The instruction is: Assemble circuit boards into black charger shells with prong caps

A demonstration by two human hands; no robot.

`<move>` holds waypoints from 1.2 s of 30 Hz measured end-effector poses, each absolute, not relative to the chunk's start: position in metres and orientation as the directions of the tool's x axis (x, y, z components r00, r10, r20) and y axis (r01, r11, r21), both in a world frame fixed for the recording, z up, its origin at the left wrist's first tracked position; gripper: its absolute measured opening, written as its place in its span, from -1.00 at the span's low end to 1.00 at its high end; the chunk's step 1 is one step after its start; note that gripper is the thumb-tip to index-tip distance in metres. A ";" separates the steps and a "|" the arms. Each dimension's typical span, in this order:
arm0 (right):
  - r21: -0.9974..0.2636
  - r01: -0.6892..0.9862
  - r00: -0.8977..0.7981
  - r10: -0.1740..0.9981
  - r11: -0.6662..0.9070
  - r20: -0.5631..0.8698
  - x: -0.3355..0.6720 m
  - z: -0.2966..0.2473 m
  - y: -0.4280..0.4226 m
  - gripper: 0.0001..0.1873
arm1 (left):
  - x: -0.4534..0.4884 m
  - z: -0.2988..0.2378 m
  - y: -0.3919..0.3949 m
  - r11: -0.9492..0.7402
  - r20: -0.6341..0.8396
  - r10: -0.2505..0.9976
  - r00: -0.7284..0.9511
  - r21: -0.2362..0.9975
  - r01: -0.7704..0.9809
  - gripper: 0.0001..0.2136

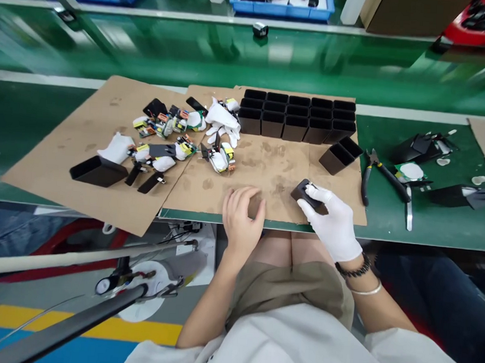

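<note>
My right hand (pixel 333 222), in a white glove, grips a small black box-shaped casing (pixel 303 192) lying on the brown cardboard sheet (pixel 268 166) near the table's front edge. My bare left hand (pixel 242 217) rests on the cardboard just left of it, fingers curled, holding nothing visible. Farther back stands a block of several upright black rectangular casings (pixel 298 116), with one more casing (pixel 340 154) tipped beside them. To the left lies a pile of small circuit parts wrapped in white (pixel 179 136).
A long black casing (pixel 97 171) lies at the left on a second cardboard sheet (pixel 85 133). Black pliers (pixel 376 173) and tweezers (pixel 408 208) lie on the green mat at right, with black casing pieces (pixel 459 195). Blue bins (pixel 282 0) sit beyond the conveyor.
</note>
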State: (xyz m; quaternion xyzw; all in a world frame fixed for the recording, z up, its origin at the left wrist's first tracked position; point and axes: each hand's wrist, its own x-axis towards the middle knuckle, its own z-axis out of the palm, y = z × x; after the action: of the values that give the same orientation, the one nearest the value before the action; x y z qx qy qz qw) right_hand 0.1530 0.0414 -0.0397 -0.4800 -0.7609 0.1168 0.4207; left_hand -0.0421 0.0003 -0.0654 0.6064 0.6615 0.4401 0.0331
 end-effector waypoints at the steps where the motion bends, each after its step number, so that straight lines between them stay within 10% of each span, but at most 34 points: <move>1: -0.578 0.646 -0.204 0.843 0.498 0.498 0.154 -0.039 0.040 -0.74 | -0.041 -0.065 0.001 -0.112 0.487 0.834 -0.261 0.611 0.783 -0.87; 6: -0.623 0.670 -0.199 0.906 0.403 0.373 0.159 -0.032 0.041 -0.69 | -0.039 -0.067 0.001 -0.110 0.516 0.824 -0.234 0.551 0.827 -0.88; 11: -0.993 0.100 -0.115 0.992 0.069 0.057 0.162 -0.019 0.049 -0.64 | -0.038 -0.071 0.001 -0.114 0.558 0.798 -0.228 0.511 0.852 -0.88; 20: -0.993 -0.107 -0.410 0.912 -0.045 0.003 0.166 0.006 0.058 -0.59 | -0.038 -0.070 0.000 -0.124 0.561 0.798 -0.220 0.511 0.851 -0.88; 31: -0.964 0.156 -0.244 0.954 0.213 0.172 0.193 0.024 0.167 -0.76 | -0.035 -0.074 0.003 -0.139 0.619 0.748 -0.238 0.496 0.857 -0.86; 36: -0.752 0.657 0.174 0.960 0.052 0.219 0.197 0.061 0.313 -0.56 | -0.034 -0.077 0.006 -0.154 0.714 0.667 -0.213 0.412 0.898 -0.85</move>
State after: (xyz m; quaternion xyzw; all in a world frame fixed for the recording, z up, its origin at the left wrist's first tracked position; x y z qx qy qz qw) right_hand 0.1974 0.3130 0.0606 -0.6602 -0.6126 0.1949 0.3884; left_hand -0.0336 0.0061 -0.0769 0.6138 0.6373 0.4478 -0.1292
